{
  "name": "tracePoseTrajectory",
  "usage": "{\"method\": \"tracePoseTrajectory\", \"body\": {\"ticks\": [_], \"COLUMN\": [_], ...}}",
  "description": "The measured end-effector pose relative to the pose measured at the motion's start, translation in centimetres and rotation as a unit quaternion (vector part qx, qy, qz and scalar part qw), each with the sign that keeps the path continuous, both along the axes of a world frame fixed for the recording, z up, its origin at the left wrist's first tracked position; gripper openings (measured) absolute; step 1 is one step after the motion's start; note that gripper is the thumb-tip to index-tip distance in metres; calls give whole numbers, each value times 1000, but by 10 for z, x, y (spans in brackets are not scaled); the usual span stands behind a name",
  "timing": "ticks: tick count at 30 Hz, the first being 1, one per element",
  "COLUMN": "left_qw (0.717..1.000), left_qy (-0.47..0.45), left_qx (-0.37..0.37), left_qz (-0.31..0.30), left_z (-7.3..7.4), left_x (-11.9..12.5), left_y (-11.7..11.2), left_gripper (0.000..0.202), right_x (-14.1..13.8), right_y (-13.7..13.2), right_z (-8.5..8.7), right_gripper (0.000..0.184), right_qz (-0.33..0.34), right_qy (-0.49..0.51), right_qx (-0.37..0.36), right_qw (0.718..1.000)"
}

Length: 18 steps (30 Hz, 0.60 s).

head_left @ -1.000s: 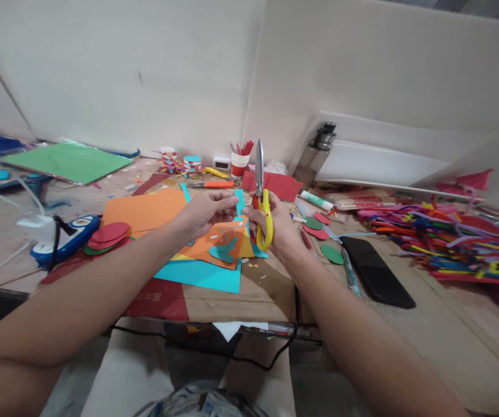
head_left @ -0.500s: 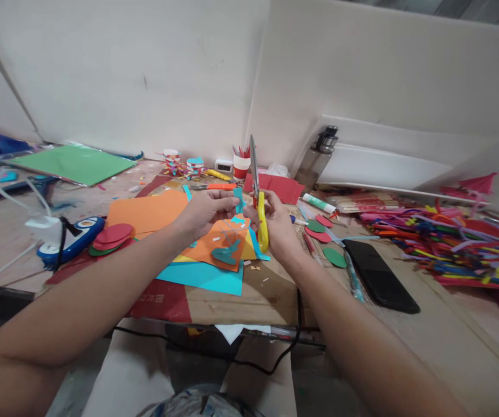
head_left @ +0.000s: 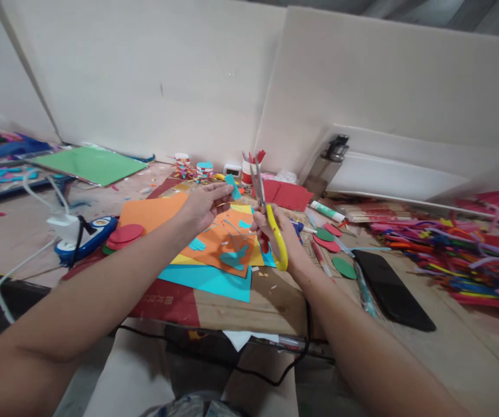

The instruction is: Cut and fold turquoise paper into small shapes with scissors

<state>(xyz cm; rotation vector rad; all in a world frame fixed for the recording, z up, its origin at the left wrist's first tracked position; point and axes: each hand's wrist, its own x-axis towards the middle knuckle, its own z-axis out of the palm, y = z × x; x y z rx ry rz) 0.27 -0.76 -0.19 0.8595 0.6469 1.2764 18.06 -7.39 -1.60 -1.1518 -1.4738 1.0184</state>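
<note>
— Hands have moved apart since a moment ago. Back then the blue scrap [head_left: 232, 188] sat right by the blades. Now it is up and a bit to the left of them.
— Who holds it?
— The left hand [head_left: 201, 208] does. Its fingers pinch the scrap by its lower edge, up in the air over the orange sheet [head_left: 212, 258].
— And the scissors [head_left: 275, 230]?
— The right hand [head_left: 290, 243] has them. Its fingers are curled tight through the yellow handles, with the tips pointing up. The blades look closed.
— How would you cut well?
— I think you keep the pinch low on the scrap, so no fingertip is near the blades. Feed the paper deep into the open blades, not just the tips. Turn the paper, not the scissors. The scrap is tiny, so slow little snips seem best.
— What lies under it?
— Small blue bits [head_left: 197, 244] lie on the orange sheet. A big blue sheet [head_left: 208, 279] is below that, all on the table [head_left: 249, 304].
— Any cups or bottles?
— A red and white cup [head_left: 246, 172] stands at the back, with red strips [head_left: 258, 156] sticking out of it. Two little cups [head_left: 182, 162] stand to its left, and I cannot tell what is in them. A bottle [head_left: 325, 165] with its lid on stands by the wall on the right. I cannot see inside it.
</note>
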Motion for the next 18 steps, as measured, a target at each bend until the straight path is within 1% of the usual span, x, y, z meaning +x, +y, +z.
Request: {"method": "tracePoseTrajectory", "body": {"ticks": [2, 5, 10, 14, 18], "left_qw": [1000, 998, 997, 997, 997], "left_qy": [18, 39, 49, 50, 57], "left_qx": [17, 31, 35, 32, 26], "left_qz": [-17, -33, -51, -54, -50], "left_z": [-3, -7, -11, -11, -10], "left_x": [5, 11, 18, 21, 22], "left_y": [-4, -8, -14, -18, -20], "left_gripper": [20, 24, 23, 20, 20], "right_x": [0, 1, -2, -4, -3], "right_y": [2, 3, 2, 2, 3], "right_z": [-1, -1, 2, 1, -3], "right_gripper": [44, 45, 48, 52, 49], "right_qz": [-29, -54, -51, -39, -49], "right_qy": [40, 62, 80, 88, 112], "right_qx": [16, 51, 92, 84, 105], "right_qw": [999, 995, 991, 992, 987]}}
